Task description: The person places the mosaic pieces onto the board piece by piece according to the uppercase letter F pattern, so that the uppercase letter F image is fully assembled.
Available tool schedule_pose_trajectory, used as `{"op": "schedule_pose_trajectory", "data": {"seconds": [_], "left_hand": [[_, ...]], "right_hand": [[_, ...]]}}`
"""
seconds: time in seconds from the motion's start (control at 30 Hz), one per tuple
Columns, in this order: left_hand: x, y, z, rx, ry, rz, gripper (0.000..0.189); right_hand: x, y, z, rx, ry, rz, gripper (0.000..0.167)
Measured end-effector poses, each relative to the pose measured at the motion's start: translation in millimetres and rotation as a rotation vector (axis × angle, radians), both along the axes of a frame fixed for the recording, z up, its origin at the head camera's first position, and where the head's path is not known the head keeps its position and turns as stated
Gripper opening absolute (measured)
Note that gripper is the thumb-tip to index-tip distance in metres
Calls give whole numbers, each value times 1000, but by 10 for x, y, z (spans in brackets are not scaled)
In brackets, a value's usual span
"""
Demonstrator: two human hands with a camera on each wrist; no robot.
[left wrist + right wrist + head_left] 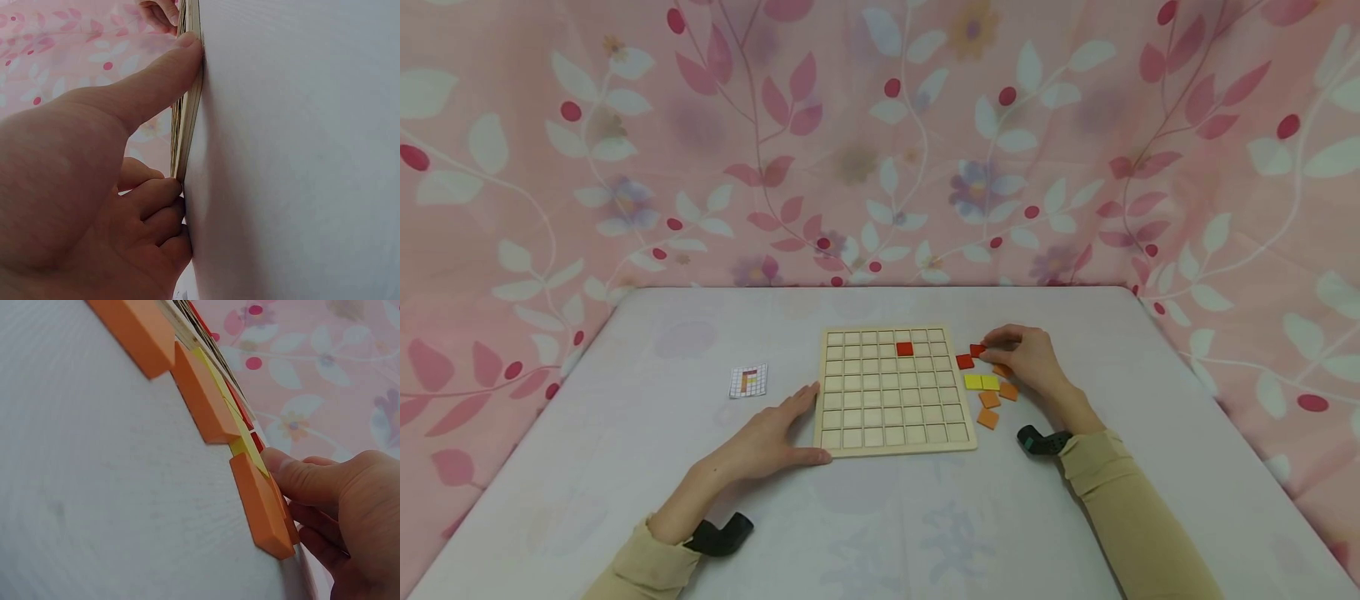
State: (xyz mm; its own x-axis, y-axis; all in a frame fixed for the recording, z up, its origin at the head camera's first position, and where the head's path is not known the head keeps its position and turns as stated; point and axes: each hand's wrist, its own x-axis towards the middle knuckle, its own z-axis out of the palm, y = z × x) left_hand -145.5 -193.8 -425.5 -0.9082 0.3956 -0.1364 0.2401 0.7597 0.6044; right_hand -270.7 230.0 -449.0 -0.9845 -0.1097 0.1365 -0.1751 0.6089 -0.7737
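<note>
A pale wooden grid board point(880, 390) lies on the table with one red tile point(905, 349) in a cell of its second row. My left hand point(763, 440) rests against its near left corner, thumb at the front edge and fingers spread along the left side; the left wrist view shows the thumb point(164, 75) on the edge. To the right of the board, my right hand point(1028, 358) pinches a red square tile point(977, 351) between thumb and fingertips. Another red tile point(964, 362) lies just beside it, by the board's right edge.
Two yellow tiles point(981, 382) lie side by side right of the board, with several orange tiles point(988, 418) around them. A small printed pattern card point(748, 382) lies left of the board. Behind the white table point(662, 350) hangs a flowered pink cloth point(850, 167).
</note>
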Motion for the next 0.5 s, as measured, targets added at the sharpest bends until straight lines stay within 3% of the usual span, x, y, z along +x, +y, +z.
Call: {"op": "schedule_pose_trajectory", "data": {"seconds": [0.5], "left_hand": [[0, -4, 2, -1, -2, -3, 108]], "right_hand": [[14, 1, 49, -71, -100, -67, 29]]}}
